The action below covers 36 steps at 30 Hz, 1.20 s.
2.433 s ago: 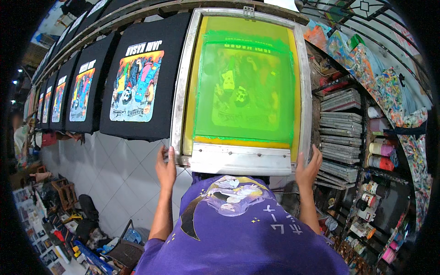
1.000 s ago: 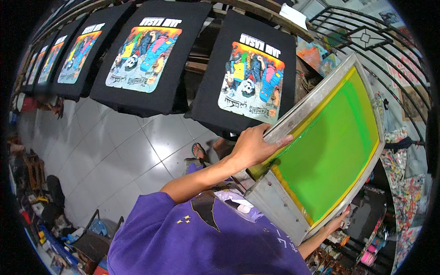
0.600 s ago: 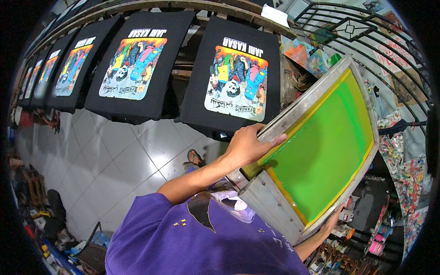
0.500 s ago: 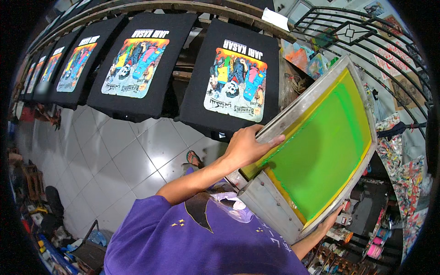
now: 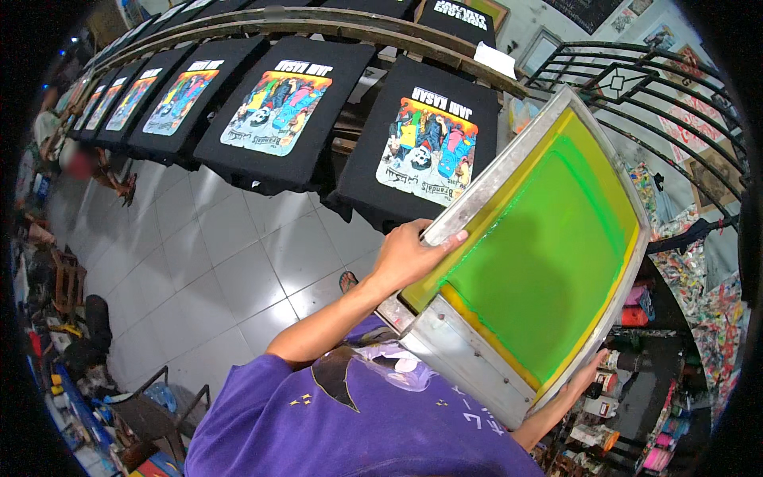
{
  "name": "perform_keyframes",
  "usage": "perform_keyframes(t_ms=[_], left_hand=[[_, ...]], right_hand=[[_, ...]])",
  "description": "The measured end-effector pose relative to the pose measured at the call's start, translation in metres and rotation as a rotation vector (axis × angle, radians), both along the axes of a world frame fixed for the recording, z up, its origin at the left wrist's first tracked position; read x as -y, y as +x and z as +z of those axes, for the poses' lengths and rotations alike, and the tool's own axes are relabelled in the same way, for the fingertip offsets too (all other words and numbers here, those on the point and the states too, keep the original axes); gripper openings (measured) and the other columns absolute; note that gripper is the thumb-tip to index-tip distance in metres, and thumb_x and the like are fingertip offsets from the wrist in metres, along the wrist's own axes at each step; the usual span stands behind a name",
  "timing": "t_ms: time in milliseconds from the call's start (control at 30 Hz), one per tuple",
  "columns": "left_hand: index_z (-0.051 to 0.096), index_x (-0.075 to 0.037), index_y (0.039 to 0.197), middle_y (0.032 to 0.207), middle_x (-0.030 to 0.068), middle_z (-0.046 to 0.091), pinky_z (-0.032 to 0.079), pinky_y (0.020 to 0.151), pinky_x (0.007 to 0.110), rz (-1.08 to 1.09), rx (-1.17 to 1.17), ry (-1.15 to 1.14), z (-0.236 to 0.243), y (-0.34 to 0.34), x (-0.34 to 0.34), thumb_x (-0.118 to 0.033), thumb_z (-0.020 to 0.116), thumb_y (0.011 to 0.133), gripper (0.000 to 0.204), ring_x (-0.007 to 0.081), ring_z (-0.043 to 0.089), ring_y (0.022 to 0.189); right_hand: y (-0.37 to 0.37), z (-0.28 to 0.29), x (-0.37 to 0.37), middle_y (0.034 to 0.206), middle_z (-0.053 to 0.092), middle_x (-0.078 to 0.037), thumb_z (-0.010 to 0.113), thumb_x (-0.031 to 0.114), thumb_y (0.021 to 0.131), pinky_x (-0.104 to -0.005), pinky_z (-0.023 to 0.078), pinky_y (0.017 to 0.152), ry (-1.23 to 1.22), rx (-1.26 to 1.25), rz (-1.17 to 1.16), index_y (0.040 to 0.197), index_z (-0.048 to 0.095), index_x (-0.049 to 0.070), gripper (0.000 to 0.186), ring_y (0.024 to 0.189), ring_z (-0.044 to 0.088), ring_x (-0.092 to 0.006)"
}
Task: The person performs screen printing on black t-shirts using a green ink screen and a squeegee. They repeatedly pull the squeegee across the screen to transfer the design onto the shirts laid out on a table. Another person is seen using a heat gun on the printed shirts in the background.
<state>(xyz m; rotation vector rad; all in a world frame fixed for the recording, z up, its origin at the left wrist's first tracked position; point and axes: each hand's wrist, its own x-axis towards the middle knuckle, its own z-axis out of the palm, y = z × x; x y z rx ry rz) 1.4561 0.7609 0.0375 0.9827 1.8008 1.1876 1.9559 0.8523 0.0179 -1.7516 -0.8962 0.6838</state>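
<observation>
- One framed screen (image 5: 548,262) is seen.
- One metal squeegee (image 5: 469,358) is seen.
- Two gripping hands (image 5: 407,256) are seen.
- At least five printed black shirts (image 5: 431,147) are counted.

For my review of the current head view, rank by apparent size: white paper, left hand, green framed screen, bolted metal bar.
1. Green framed screen
2. Bolted metal bar
3. Left hand
4. White paper; it lies farther away, so its true size is unsure.

A purple short-sleeved shirt (image 5: 350,433) fills the lower middle of the frame, printed with a lilac-and-white figure (image 5: 404,367), a yellow-edged black crescent (image 5: 337,380), yellow stars (image 5: 295,402) and white characters (image 5: 485,423); the left hand (image 5: 409,256) and right hand (image 5: 580,383) are bare.
</observation>
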Motion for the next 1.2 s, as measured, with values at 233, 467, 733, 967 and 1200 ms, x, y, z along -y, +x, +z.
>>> perform_keyframes(t_ms=[233, 467, 733, 967, 1200], left_hand=[[0.072, 0.002, 0.112, 0.09, 0.0168, 0.075, 0.053, 0.083, 0.038, 0.084, -0.082, -0.079, -0.005, 0.018, 0.041, -0.065, 0.069, 0.082, 0.074, 0.0254, 0.072, 0.086], [0.073, 0.002, 0.11, 0.091, 0.0205, 0.074, 0.055, 0.082, 0.04, 0.048, -0.028, -0.057, -0.012, 0.015, 0.067, -0.068, 0.067, 0.082, 0.076, 0.0292, 0.073, 0.087], [0.074, 0.0, 0.11, 0.096, 0.0219, 0.074, 0.055, 0.085, 0.042, -0.01, 0.004, -0.011, -0.004, -0.048, 0.104, -0.073, 0.064, 0.081, 0.079, 0.0332, 0.073, 0.092], [0.073, 0.002, 0.112, 0.097, 0.0196, 0.074, 0.054, 0.084, 0.039, 0.035, 0.01, 0.011, 0.052, -0.168, 0.182, -0.07, 0.065, 0.083, 0.078, 0.0294, 0.073, 0.091], [0.072, 0.002, 0.111, 0.096, 0.02, 0.075, 0.054, 0.083, 0.039, 0.268, 0.007, -0.005, 0.056, -0.288, 0.296, -0.068, 0.066, 0.083, 0.076, 0.0285, 0.073, 0.091]], right_hand=[[-0.002, -0.008, 0.019, 0.149, 0.047, -0.019, 0.046, 0.063, 0.099, -0.0403, 0.036, 0.111, -0.029, -0.095, 0.071, 0.143, 0.045, -0.01, 0.085, 0.131, 0.049, -0.0315], [0.018, -0.021, 0.061, 0.151, 0.045, -0.018, 0.049, 0.065, 0.097, -0.0426, 0.037, 0.11, -0.069, -0.09, 0.058, 0.148, 0.041, -0.005, 0.086, 0.132, 0.048, -0.0312], [-0.035, -0.01, 0.117, 0.149, 0.047, -0.017, 0.049, 0.065, 0.097, -0.0423, 0.039, 0.108, -0.092, -0.138, 0.014, 0.147, 0.042, -0.005, 0.087, 0.129, 0.05, -0.0309], [-0.151, 0.048, 0.159, 0.148, 0.047, -0.017, 0.049, 0.065, 0.096, -0.042, 0.04, 0.108, -0.067, -0.061, 0.051, 0.147, 0.043, -0.005, 0.087, 0.128, 0.05, -0.0307], [-0.325, 0.075, 0.183, 0.146, 0.05, -0.017, 0.048, 0.063, 0.098, -0.0394, 0.042, 0.106, -0.049, -0.096, 0.233, 0.146, 0.044, -0.006, 0.084, 0.126, 0.053, -0.0297]])
